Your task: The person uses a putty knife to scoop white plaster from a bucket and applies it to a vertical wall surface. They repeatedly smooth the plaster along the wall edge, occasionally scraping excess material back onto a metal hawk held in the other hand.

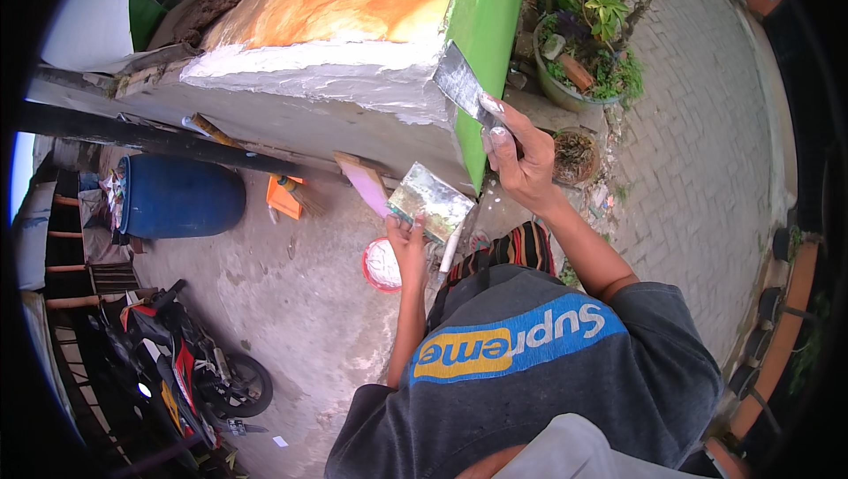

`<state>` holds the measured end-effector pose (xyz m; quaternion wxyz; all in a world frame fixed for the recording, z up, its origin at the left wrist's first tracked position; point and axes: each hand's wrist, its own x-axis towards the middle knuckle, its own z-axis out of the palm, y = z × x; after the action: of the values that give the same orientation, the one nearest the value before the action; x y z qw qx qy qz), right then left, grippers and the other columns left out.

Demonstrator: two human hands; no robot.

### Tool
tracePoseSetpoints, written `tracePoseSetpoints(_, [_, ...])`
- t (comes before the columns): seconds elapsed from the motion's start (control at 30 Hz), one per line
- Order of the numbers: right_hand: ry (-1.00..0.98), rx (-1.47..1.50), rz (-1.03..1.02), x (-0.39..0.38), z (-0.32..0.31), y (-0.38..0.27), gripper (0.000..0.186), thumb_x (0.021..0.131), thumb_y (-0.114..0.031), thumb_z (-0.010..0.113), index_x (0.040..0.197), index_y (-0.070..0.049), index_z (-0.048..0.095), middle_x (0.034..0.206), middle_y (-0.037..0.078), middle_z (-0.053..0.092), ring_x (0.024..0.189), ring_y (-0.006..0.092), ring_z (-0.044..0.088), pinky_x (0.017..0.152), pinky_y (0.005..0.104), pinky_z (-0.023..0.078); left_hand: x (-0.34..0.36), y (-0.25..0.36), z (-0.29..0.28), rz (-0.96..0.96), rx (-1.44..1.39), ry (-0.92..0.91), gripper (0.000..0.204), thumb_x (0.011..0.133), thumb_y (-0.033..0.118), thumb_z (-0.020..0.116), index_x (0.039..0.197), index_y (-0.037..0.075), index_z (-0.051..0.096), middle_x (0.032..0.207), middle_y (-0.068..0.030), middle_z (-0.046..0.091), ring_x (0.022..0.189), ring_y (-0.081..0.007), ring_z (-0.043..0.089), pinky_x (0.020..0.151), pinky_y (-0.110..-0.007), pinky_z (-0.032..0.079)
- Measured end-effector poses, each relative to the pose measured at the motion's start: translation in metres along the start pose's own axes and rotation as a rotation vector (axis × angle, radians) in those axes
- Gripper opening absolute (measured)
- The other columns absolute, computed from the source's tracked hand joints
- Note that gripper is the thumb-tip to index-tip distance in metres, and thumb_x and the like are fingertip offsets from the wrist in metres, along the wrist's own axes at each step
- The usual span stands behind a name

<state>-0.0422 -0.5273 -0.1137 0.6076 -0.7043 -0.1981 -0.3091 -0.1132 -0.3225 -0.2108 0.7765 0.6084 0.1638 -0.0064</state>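
My right hand (527,165) grips a putty knife (459,80), its wide metal blade laid at the end corner of a low wall (336,113). White putty (300,73) is spread in a rough band along the wall's upper edge, below an orange marbled top (353,2). The wall's end face (495,46) is bright green. Lower down, my left hand (408,245) holds a flat rectangular plate (433,199) smeared with whitish putty, fingers closed at its near edge. Under that hand, a red-rimmed tub (382,264) of white paste stands on the ground.
Right of the wall are a large potted plant (579,90) and a smaller pot (576,157) beside a paved lane (698,161). To the left lie a blue barrel (183,196), an orange dustpan (283,197) with a brush, and a parked motorcycle (190,360). A pinkish board (362,183) leans against the wall.
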Motion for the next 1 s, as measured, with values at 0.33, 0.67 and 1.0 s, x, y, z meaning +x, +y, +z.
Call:
tracePoseSetpoints(0.33, [0.011,-0.04,0.075,-0.044,0.001,0.009,0.037,0.093,-0.01,0.055,0.128,0.002,0.051,0.094,0.009,0.063,0.069,0.0087,0.056,0.06,0.023,0.044,0.003,-0.002,-0.004,-0.023,0.016,-0.03,0.048,0.093,0.009,0.057,0.135,0.001,0.035,0.117,-0.0136,0.059,0.099,-0.0172,0.06,0.075,-0.03,0.053])
tracePoseSetpoints(0.67, [0.047,-0.004,0.124,-0.023,0.016,0.004,0.036,0.087,-0.004,0.06,0.123,0.001,0.057,0.097,0.01,0.067,0.055,0.0046,0.046,0.049,0.0215,0.038,0.003,0.001,0.0,-0.039,0.034,-0.022,0.04,0.093,0.007,0.057,0.129,0.003,0.041,0.114,-0.0103,0.061,0.093,-0.0115,0.06,0.068,-0.024,0.051])
tracePoseSetpoints(1.0, [-0.005,-0.115,0.11,-0.06,-0.001,0.018,0.035,0.093,-0.01,0.055,0.126,0.002,0.053,0.079,0.006,0.063,0.058,0.0061,0.05,0.052,0.0217,0.04,0.003,-0.001,-0.001,-0.031,-0.032,-0.021,0.043,0.093,0.006,0.056,0.132,0.002,0.038,0.117,-0.0128,0.06,0.096,-0.0145,0.061,0.071,-0.026,0.053])
